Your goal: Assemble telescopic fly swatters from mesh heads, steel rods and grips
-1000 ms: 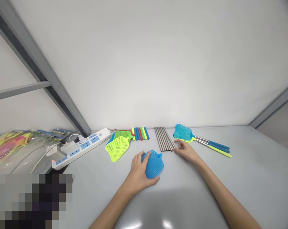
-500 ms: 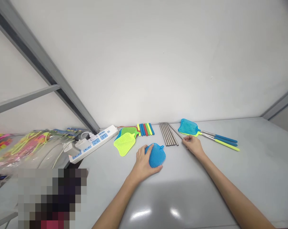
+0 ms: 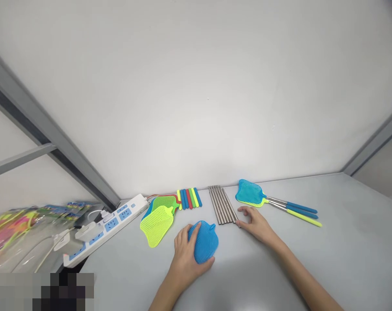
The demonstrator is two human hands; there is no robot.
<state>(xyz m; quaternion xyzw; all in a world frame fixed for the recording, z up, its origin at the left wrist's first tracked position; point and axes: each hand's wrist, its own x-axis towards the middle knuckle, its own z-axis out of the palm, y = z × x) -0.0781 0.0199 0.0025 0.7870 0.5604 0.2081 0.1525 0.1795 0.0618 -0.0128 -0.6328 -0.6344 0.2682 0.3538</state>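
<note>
My left hand [image 3: 187, 255] is closed around a blue fly swatter head [image 3: 205, 242], which has a short stub at its top and is held above or against the table; which cannot be told. My right hand [image 3: 256, 225] is beside the lower end of a row of metal rods [image 3: 222, 205]. Its thumb is at the tip of the rightmost rod, with the index finger apart from the thumb. Several loose swatter heads, a yellow one [image 3: 157, 226] on top and a green one [image 3: 165, 201] behind it, overlap to the left. Coloured handle grips [image 3: 189, 198] lie side by side near the wall.
Assembled fly swatters with blue heads [image 3: 250, 192] and long handles [image 3: 302, 210] lie at the right. A white power strip [image 3: 108, 229] with plugs sits at the left. Plastic-wrapped bright items [image 3: 17, 229] are beyond it. A metal frame post [image 3: 79, 153] meets the table.
My right hand has brought the slanted rod in line with the others and its fingers have loosened. My left hand keeps the blue swatter head. The camera view has tilted upward.
</note>
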